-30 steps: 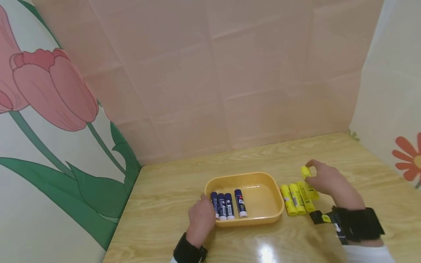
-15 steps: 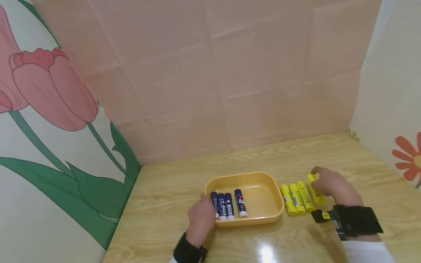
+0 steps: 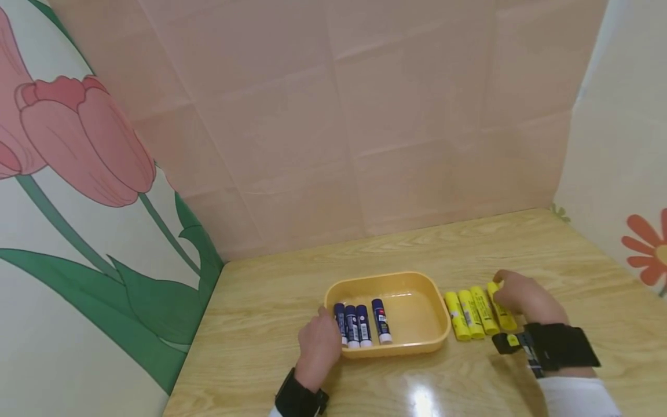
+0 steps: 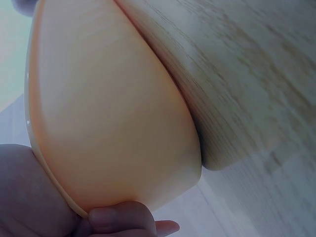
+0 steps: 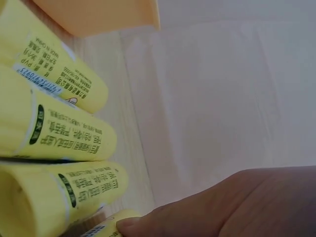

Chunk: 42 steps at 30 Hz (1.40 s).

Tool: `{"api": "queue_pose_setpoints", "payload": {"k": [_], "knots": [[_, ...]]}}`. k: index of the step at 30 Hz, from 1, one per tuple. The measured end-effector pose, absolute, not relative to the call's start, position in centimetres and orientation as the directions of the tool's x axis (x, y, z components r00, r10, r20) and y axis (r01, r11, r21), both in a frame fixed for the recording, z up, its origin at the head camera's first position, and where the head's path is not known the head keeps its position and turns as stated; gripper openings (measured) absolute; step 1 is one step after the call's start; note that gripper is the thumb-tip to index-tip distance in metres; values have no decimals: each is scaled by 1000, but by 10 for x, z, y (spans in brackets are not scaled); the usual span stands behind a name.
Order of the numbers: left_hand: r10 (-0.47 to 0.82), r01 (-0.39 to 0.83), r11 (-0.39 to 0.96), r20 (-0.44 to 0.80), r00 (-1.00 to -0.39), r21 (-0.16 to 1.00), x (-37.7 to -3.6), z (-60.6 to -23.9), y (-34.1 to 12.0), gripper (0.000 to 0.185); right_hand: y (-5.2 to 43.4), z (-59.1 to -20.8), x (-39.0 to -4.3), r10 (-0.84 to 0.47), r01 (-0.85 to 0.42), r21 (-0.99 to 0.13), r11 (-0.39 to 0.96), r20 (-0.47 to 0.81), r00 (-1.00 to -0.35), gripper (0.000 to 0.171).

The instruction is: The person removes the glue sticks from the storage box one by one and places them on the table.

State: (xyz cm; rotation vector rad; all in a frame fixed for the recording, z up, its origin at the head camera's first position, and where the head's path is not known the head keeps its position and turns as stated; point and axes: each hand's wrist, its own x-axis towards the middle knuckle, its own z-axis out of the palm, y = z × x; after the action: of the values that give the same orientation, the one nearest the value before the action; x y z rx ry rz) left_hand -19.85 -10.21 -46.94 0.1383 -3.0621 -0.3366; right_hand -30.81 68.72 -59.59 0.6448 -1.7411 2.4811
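Observation:
A yellow-orange tray sits mid-table with several blue glue sticks lying side by side in its left half. My left hand grips the tray's near-left rim; in the left wrist view my thumb presses under the tray's wall. Three yellow glue sticks lie in a row right of the tray. My right hand holds a fourth yellow glue stick down on the table beside that row. In the right wrist view a finger covers that stick, next to the row.
The wooden table is boxed in by a pink back wall and flower-printed side panels close on the left and right. A black wrist strap with a camera sits on my right forearm. A tray corner shows at the top of the right wrist view.
My right hand has brought the fourth yellow glue stick down from above the table and laid it beside the row of three. My left hand has stayed on the tray.

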Motion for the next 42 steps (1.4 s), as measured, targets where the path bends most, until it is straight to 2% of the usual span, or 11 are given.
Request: {"api": "queue_pose_setpoints", "payload": {"k": [6,10,14,19,21,22,28,29,32,36,42], "knots": [[-95,-83,971,44,-995,223,-199,-470,-102,31,681,-593,-303,-107,-276,-890,-362,334,-937,77],[-97,-87,970,33,-995,226,-198,-470,-102,31,674,-585,-298,-139,-260,-909,-325,319,-938,74],[-100,-92,970,23,-995,226,-198,-469,-102,31,670,-581,-295,-110,-293,-927,-233,325,-939,74],[-103,-95,970,25,-994,225,-198,-469,-100,32,670,-579,-294,-83,-258,-963,-84,264,-961,67],[-101,-92,971,27,-995,221,-198,-468,-100,33,661,-574,-289,-69,-260,-963,-63,265,-962,64],[-99,-90,972,26,-995,219,-198,-468,-100,33,654,-569,-285,-29,-268,-961,-66,270,-962,62],[-102,-95,971,22,-994,218,-198,-468,-101,36,607,-535,-260,-48,-348,-917,-197,364,-930,67],[-103,-97,972,18,-994,215,-198,-468,-101,36,608,-537,-260,-78,-365,-903,-227,391,-917,70],[-101,-97,974,10,-995,205,-198,-469,-102,39,625,-555,-267,-45,-371,-898,-238,391,-919,75],[-98,-94,976,12,-995,197,-198,-470,-102,40,669,-596,-294,-111,-348,-858,-378,415,-903,80],[-103,-98,974,14,-995,204,-198,-470,-102,40,674,-603,-301,-109,-351,-849,-396,423,-900,79]]}}
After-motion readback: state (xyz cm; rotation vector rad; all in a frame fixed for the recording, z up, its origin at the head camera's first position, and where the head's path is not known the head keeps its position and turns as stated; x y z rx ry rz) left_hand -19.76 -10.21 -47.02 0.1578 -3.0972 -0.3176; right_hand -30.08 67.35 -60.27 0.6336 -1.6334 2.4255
